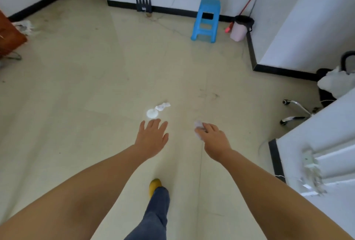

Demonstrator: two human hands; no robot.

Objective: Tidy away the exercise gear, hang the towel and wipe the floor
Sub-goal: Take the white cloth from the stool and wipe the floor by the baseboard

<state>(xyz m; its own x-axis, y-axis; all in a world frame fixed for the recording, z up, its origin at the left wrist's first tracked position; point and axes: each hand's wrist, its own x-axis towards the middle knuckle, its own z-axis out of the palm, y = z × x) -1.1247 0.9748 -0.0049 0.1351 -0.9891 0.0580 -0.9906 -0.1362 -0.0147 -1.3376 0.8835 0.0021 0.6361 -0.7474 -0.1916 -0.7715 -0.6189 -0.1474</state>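
Note:
A small white puddle [152, 113] lies on the cream floor [86, 90], with a crumpled white tissue [162, 106] touching its far right side. My left hand [151, 138] is stretched out just short of the puddle, fingers straight and spread, holding nothing. My right hand [213, 139] is out to the right of it and grips a wad of white tissue [198, 127] between curled fingers and thumb. No towel or exercise gear can be made out for certain.
A blue plastic stool [206, 19] and a pink bin [241, 28] with a red-handled mop [249, 1] stand at the far wall. An office chair base [296, 112] sits right, a brown cabinet [10, 36] left. My yellow shoe [154, 186] steps forward.

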